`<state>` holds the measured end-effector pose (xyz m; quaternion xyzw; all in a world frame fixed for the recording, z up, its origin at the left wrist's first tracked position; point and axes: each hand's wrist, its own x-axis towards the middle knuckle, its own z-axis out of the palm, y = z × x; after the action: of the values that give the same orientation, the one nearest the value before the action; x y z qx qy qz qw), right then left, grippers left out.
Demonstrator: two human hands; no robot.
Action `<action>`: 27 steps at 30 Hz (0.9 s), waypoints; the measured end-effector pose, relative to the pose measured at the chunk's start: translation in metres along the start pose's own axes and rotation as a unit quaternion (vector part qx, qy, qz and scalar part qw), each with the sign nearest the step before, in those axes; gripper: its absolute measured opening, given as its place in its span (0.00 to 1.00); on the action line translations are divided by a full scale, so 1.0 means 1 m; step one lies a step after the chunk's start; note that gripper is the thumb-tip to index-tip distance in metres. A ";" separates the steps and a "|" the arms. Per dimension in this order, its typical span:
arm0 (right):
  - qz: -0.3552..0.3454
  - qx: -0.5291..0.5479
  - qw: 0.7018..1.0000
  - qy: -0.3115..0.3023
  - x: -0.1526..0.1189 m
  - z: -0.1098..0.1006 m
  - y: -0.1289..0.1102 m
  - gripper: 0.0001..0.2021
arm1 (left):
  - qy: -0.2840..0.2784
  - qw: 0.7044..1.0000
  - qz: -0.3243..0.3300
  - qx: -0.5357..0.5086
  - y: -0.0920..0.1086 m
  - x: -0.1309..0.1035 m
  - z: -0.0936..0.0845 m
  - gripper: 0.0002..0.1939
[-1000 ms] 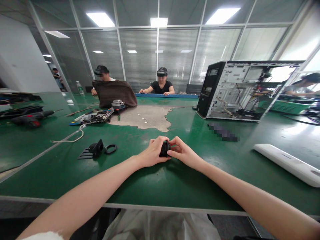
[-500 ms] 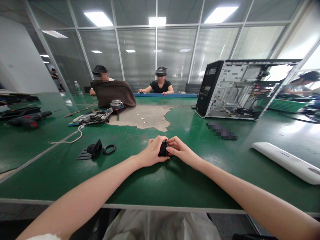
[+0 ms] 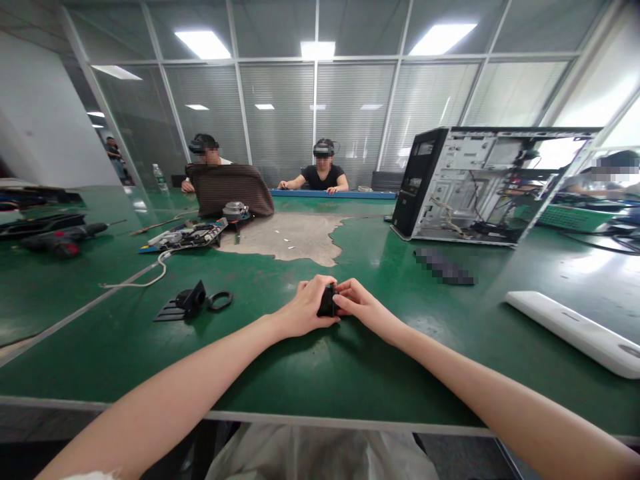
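A small black part (image 3: 327, 301) is held between both hands, low over the green table (image 3: 280, 380). My left hand (image 3: 311, 308) wraps round its left side, thumb below and fingers above. On its right side, the fingers and thumb of my right hand (image 3: 353, 298) pinch it. Fingers cover much of the part, so its full shape cannot be made out. To the left lie a black bracket with slats (image 3: 186, 302) and a black ring (image 3: 220, 301), apart from my hands.
A circuit board (image 3: 187, 236), a cable (image 3: 150, 283) and a power drill (image 3: 65, 241) are at the left. An open computer case (image 3: 420, 183) stands at the back right, a white device (image 3: 575, 332) nearer. Two people sit across the table; another is at the far right.
The whole view has shifted slightly, with the scene a little lower in the picture. Both hands keep their hold on the black part.
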<state>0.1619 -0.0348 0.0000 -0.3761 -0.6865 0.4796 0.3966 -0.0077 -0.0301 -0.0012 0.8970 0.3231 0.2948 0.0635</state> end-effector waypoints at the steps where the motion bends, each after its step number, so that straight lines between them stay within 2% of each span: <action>1: 0.001 -0.001 1.000 -0.012 -0.001 0.000 -0.001 0.10 | -0.002 1.000 -0.001 -0.001 0.000 0.000 0.000 0.30; 5: -0.057 -0.030 0.997 -0.035 -0.010 0.001 -0.009 0.11 | -0.003 1.000 -0.004 -0.004 0.000 -0.001 -0.001 0.29; 7: -0.071 -0.046 0.996 -0.017 -0.012 0.002 -0.012 0.09 | 0.000 1.000 -0.002 -0.005 0.000 -0.001 -0.001 0.29; 10: -0.070 -0.058 0.996 0.020 -0.007 0.004 -0.011 0.08 | 0.001 1.000 -0.001 -0.003 0.000 -0.001 -0.001 0.30; 13: -0.041 -0.040 0.997 0.043 0.000 0.003 -0.006 0.10 | 0.000 1.000 -0.002 0.002 0.001 -0.001 0.000 0.31; 16: 0.003 -0.007 1.000 0.018 0.002 0.001 -0.002 0.11 | -0.004 1.000 -0.002 0.000 0.001 0.000 -0.001 0.31; 22: -0.064 -0.047 0.997 -0.018 -0.011 0.003 -0.013 0.10 | -0.003 1.000 -0.008 -0.005 0.003 -0.001 -0.003 0.29; 27: -0.079 -0.075 0.994 0.023 -0.009 0.005 -0.012 0.07 | -0.001 1.000 -0.004 -0.003 0.002 -0.001 -0.001 0.30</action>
<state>0.1594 -0.0476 0.0093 -0.3606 -0.7385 0.3852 0.4197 -0.0080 -0.0323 -0.0001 0.8957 0.3255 0.2952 0.0679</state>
